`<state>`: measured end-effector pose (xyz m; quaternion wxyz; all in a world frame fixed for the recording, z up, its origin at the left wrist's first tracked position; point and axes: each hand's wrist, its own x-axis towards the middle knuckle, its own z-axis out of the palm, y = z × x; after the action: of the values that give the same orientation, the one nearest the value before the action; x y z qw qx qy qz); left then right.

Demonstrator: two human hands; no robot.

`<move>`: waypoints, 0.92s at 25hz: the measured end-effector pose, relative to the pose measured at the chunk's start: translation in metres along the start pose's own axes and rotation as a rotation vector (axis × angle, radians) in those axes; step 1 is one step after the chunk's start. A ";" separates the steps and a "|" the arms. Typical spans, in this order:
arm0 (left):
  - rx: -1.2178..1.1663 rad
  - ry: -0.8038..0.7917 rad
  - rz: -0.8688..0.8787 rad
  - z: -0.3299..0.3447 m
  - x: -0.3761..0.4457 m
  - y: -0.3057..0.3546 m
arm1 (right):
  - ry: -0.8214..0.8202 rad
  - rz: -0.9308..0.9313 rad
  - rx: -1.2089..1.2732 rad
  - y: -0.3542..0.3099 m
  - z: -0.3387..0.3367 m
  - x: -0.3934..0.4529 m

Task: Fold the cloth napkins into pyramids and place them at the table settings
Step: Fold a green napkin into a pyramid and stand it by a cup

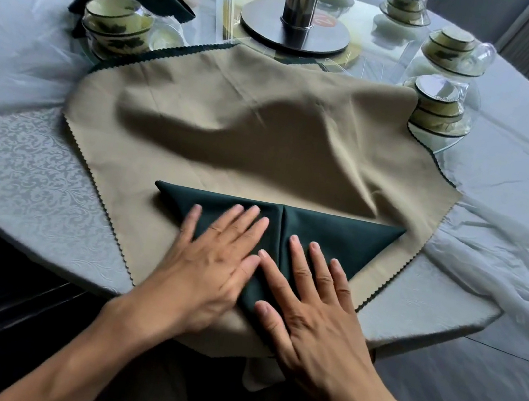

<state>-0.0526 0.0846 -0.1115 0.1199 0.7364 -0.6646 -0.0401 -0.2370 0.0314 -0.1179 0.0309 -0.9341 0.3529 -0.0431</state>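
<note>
Both flat, ungripping hands, left hand point(211, 263) and right hand point(312, 306), are pressing the green napkin point(337, 236) on the tan cloth point(264, 151); best smoothing outward from the middle seam, keeping edges aligned

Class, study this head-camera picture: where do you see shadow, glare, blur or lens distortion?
Head view: a large dark shadow falls across the tan cloth; the left hand is slightly motion-blurred, while the right hand looks sharper; pale reflections show on the glass around the metal stand; the wide lens bends the round table's edge.
</note>
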 end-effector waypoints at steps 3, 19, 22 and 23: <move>0.164 -0.119 -0.215 -0.010 0.007 -0.057 | 0.017 -0.002 -0.038 0.001 0.002 -0.001; -0.442 -0.570 0.234 -0.049 0.121 -0.016 | 0.063 -0.007 0.006 0.003 0.007 -0.002; -0.511 -0.592 0.215 -0.054 0.123 -0.018 | 0.066 -0.016 0.071 0.004 0.006 -0.003; -0.523 -0.577 0.217 -0.055 0.122 -0.018 | 0.094 -0.004 0.126 0.003 0.004 -0.003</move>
<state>-0.0092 -0.0274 -0.0504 0.1155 0.5651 -0.7122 -0.4000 -0.2407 0.0313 -0.1218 0.0730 -0.9281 0.3485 -0.1091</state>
